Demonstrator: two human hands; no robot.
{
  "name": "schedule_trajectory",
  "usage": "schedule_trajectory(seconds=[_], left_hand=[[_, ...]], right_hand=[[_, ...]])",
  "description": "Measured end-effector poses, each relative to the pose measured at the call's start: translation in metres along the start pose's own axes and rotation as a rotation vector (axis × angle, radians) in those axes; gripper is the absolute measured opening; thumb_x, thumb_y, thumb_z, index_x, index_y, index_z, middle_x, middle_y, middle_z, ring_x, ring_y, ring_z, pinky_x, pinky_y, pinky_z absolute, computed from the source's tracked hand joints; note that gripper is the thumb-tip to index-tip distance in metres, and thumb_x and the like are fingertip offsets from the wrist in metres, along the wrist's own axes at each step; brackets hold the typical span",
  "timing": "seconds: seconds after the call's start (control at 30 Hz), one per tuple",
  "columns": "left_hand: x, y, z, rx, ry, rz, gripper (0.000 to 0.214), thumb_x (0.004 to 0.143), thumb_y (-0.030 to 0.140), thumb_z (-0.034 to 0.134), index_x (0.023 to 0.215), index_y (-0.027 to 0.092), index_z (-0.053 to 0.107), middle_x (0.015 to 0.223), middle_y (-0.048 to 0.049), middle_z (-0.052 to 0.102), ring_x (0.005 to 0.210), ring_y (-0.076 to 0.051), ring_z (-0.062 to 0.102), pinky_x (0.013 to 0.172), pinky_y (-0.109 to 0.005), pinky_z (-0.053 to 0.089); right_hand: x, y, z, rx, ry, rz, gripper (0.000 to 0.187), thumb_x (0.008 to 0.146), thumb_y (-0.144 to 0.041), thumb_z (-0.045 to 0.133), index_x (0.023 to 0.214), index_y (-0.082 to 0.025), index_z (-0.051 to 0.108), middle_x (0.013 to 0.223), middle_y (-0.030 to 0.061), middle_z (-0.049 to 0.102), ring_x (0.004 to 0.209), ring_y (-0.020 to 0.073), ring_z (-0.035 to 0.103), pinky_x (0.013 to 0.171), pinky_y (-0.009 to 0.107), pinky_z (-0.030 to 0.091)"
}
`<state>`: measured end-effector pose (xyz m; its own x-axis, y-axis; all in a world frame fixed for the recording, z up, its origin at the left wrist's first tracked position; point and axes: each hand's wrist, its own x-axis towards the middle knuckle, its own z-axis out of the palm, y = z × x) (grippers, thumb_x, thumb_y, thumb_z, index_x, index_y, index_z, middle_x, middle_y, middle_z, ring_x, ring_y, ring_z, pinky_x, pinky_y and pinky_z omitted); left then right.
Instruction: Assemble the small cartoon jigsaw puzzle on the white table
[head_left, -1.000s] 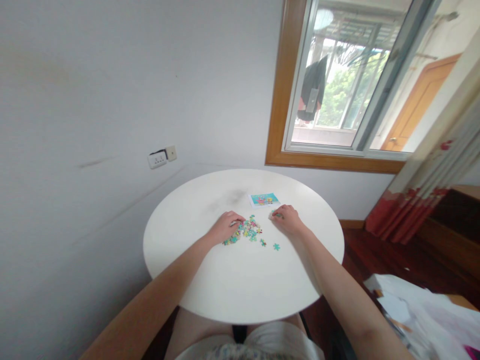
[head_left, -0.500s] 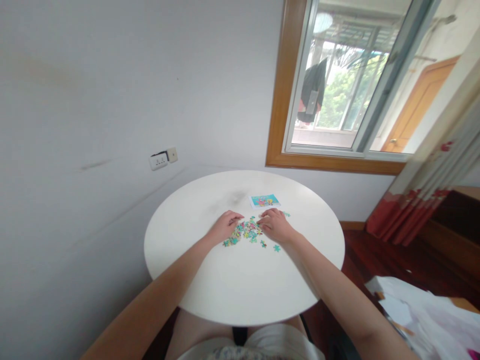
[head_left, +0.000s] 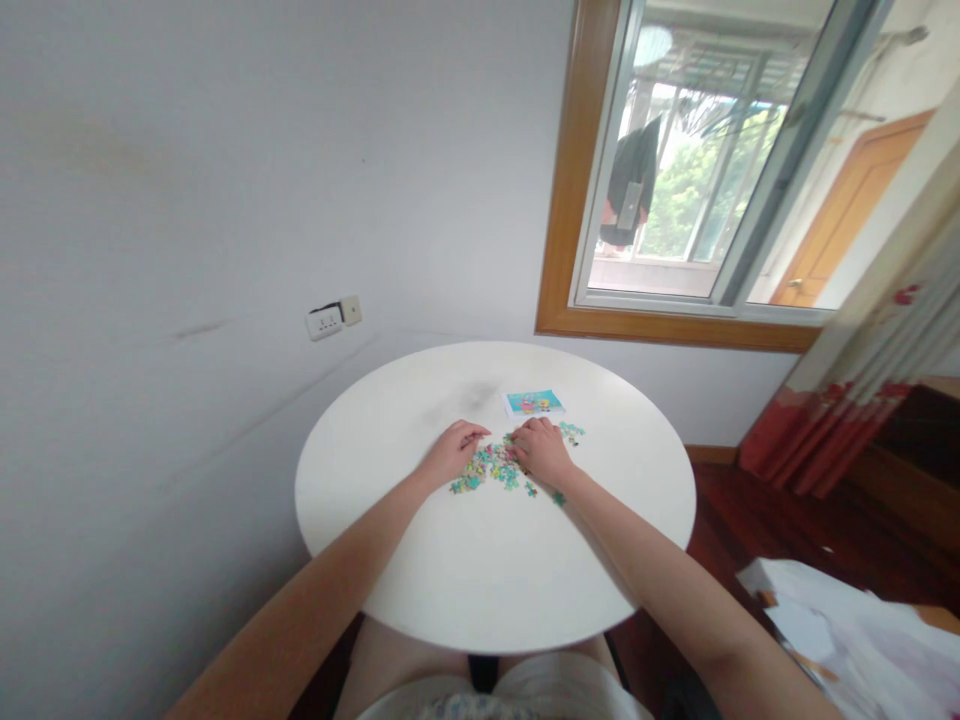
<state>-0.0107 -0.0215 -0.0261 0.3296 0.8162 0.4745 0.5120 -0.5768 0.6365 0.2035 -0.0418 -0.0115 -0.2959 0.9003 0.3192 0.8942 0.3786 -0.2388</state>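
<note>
A heap of small jigsaw puzzle pieces (head_left: 501,463) in green, yellow and pink lies on the white round table (head_left: 480,580). My left hand (head_left: 454,450) rests at the heap's left side, thumb and fingers pinched together; whatever is between them is too small to make out. Over the right part of the heap, my right hand (head_left: 541,448) has its fingers bent down and close together, their tips among the pieces. What it grips, if anything, is hidden. Loose pieces (head_left: 572,432) lie just beyond my right hand, and another piece (head_left: 531,490) is nearer me.
Behind the heap lies a picture card (head_left: 534,403) with a blue cartoon scene. A wall with a socket (head_left: 325,323) stands beyond the table, with a wood-framed window (head_left: 675,320) and a curtain (head_left: 810,420) to the right. White bags or sheets (head_left: 847,620) sit low at the right.
My right hand has shifted slightly left and closer over the heap, uncovering more pieces beyond it. My left hand keeps its pinch beside the heap. The whole view has shifted a little.
</note>
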Motion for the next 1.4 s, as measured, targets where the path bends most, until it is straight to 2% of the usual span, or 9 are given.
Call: schedule_trajectory(seconds=[0.2,0.43,0.7,0.9,1.0,1.13,1.27,1.4], left_hand=[[0.000,0.003,-0.001,-0.010,-0.017,0.001,0.024,0.084,0.015,0.050,0.097,0.015,0.070,0.093,-0.0066,0.061,0.085,-0.017,0.060,0.079,-0.029,0.050],[0.000,0.001,0.000,-0.010,-0.009,-0.003,0.025,0.083,0.015,0.049,0.096,0.017,0.070,0.092,-0.0060,0.061,0.085,-0.017,0.059,0.080,-0.030,0.051],[0.001,-0.002,0.001,-0.019,0.011,-0.007,0.025,0.084,0.018,0.048,0.097,0.018,0.070,0.091,-0.0054,0.060,0.084,-0.017,0.060,0.079,-0.030,0.051],[0.000,0.000,-0.003,-0.012,0.019,-0.005,0.025,0.084,0.016,0.048,0.097,0.017,0.069,0.092,-0.0057,0.061,0.084,-0.017,0.060,0.081,-0.030,0.050],[0.000,0.000,-0.003,-0.003,0.025,0.000,0.025,0.083,0.015,0.048,0.096,0.017,0.070,0.092,-0.0056,0.062,0.085,-0.017,0.060,0.081,-0.030,0.049],[0.000,0.000,-0.003,0.014,0.035,0.002,0.025,0.083,0.014,0.048,0.095,0.018,0.070,0.092,-0.0054,0.062,0.085,-0.017,0.059,0.079,-0.029,0.049],[0.000,-0.001,-0.002,0.026,0.034,0.005,0.025,0.083,0.014,0.048,0.095,0.018,0.070,0.091,-0.0053,0.062,0.085,-0.017,0.059,0.078,-0.029,0.048],[0.000,-0.002,-0.001,0.029,0.028,0.006,0.026,0.083,0.013,0.048,0.095,0.018,0.071,0.090,-0.0052,0.062,0.084,-0.017,0.060,0.078,-0.029,0.048]], right_hand=[[0.002,0.001,0.004,0.014,-0.026,0.030,0.023,0.088,-0.036,0.059,0.105,-0.026,0.070,0.110,0.0069,0.062,0.108,0.0246,0.047,0.087,0.035,0.034],[-0.003,0.015,-0.004,-0.012,-0.008,0.001,0.020,0.087,-0.030,0.058,0.100,-0.029,0.073,0.107,0.0046,0.065,0.108,0.0232,0.046,0.088,0.036,0.030],[-0.002,0.050,-0.014,-0.071,0.064,0.155,0.025,0.088,-0.021,0.052,0.097,-0.026,0.075,0.107,0.0087,0.066,0.109,0.0259,0.045,0.087,0.038,0.030],[-0.003,0.058,-0.014,-0.044,0.119,0.221,0.024,0.086,-0.020,0.054,0.097,-0.023,0.075,0.106,0.0113,0.065,0.108,0.0285,0.046,0.089,0.041,0.033],[-0.005,0.054,-0.017,0.017,0.111,0.154,0.024,0.086,-0.022,0.056,0.101,-0.023,0.074,0.108,0.0100,0.066,0.109,0.0275,0.048,0.091,0.040,0.035],[-0.008,0.039,-0.020,0.150,0.024,-0.037,0.022,0.082,-0.019,0.059,0.096,-0.025,0.075,0.101,0.0032,0.071,0.102,0.0203,0.057,0.094,0.032,0.039],[-0.012,0.030,-0.022,0.265,-0.067,-0.152,0.027,0.078,-0.011,0.056,0.092,-0.024,0.075,0.091,-0.0012,0.074,0.088,0.0147,0.064,0.083,0.024,0.046],[-0.014,0.031,-0.026,0.375,-0.070,-0.182,0.030,0.078,-0.011,0.051,0.092,-0.020,0.076,0.088,0.0011,0.074,0.082,0.0139,0.065,0.078,0.022,0.047]])
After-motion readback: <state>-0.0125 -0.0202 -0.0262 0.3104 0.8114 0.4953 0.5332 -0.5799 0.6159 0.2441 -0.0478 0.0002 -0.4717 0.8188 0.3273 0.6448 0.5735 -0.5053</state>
